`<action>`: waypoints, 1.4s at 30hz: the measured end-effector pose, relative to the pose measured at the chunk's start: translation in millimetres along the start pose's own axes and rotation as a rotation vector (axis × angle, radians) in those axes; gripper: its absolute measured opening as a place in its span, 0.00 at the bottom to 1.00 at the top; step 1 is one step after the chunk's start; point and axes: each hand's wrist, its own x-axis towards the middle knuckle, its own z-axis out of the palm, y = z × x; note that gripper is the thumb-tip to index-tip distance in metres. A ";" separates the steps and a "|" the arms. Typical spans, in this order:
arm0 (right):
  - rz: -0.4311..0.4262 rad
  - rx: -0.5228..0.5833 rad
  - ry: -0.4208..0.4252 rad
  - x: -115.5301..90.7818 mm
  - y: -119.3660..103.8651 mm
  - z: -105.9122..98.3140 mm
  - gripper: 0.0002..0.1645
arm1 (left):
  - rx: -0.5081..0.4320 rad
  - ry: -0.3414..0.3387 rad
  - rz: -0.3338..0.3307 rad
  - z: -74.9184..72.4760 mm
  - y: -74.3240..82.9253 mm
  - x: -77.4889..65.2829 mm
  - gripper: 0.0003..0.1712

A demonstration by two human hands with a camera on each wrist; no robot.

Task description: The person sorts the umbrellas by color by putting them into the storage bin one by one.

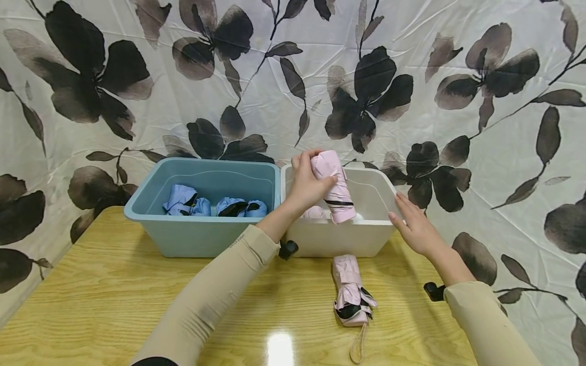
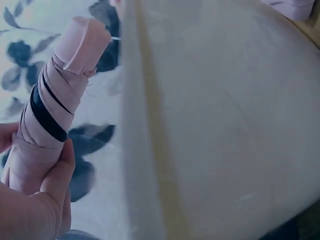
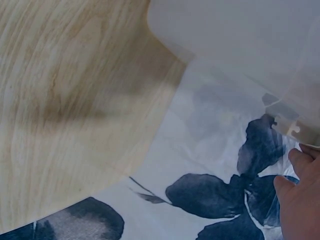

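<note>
My left hand [image 1: 308, 184] grips a folded pink umbrella [image 1: 340, 195], fingers and thumb wrapped round it, over the front of the white bin [image 1: 341, 239]. The left wrist view shows that umbrella [image 2: 45, 110] with a black band round its wrapped cloth. My right hand [image 1: 418, 229] touches the right end of the white bin with fairly straight fingers. Part of another pink item [image 1: 315, 212] shows inside this bin. On the table before it lies a second folded pink umbrella [image 1: 349, 284] with a wrist loop.
Left of the white bin stands a blue bin [image 1: 210, 236] holding several blue folded bundles [image 1: 180, 199] with black parts. Both bins sit on the wooden table [image 1: 105, 284], backed by a flower-print cloth [image 1: 284, 127].
</note>
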 end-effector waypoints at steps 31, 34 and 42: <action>-0.023 0.011 0.024 0.8 -0.8 -4.1 0.42 | 0.313 -0.341 -0.336 36.8 -59.5 31.3 0.29; -0.013 0.010 0.012 0.6 -0.8 -3.8 0.42 | 0.359 -0.405 -0.308 33.3 -58.6 28.4 0.29; -0.020 0.012 0.011 0.2 0.2 0.8 0.42 | 0.455 -0.535 -0.302 28.2 -62.4 26.6 0.33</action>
